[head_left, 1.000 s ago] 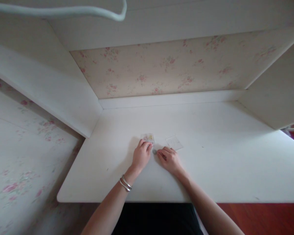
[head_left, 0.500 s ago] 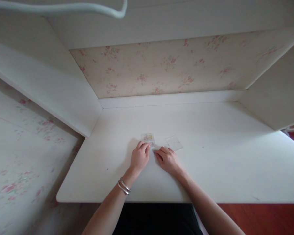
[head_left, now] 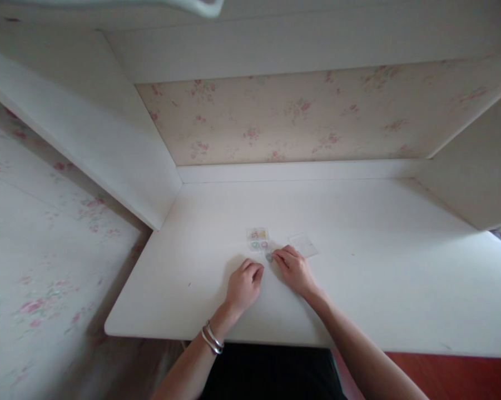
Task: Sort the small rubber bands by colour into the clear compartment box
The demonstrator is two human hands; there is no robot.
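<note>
A small clear plastic case [head_left: 251, 234] with compartments lies on the white desk, holding tiny coloured pieces; green and pink ring shapes show in its near row. My left hand [head_left: 244, 284] rests closer to me than the case and apart from it, fingers curled together; anything between them is hidden. At the case's near right corner, my right hand [head_left: 294, 269] pinches a small greyish piece [head_left: 269, 256], too small to name. Partly behind my right hand lies a flat clear plastic lid [head_left: 305, 244].
The white desk [head_left: 379, 266] is bounded by a left side panel [head_left: 108, 133], a right panel [head_left: 475, 161] and a low back strip. A white curved bar [head_left: 192, 6] hangs at the top. A small dark speck [head_left: 189, 284] lies left of my hands.
My left hand has drawn back from the case toward me, uncovering its near row. My right hand stays near the case, and the greyish piece shows more clearly. The view has shifted slightly.
</note>
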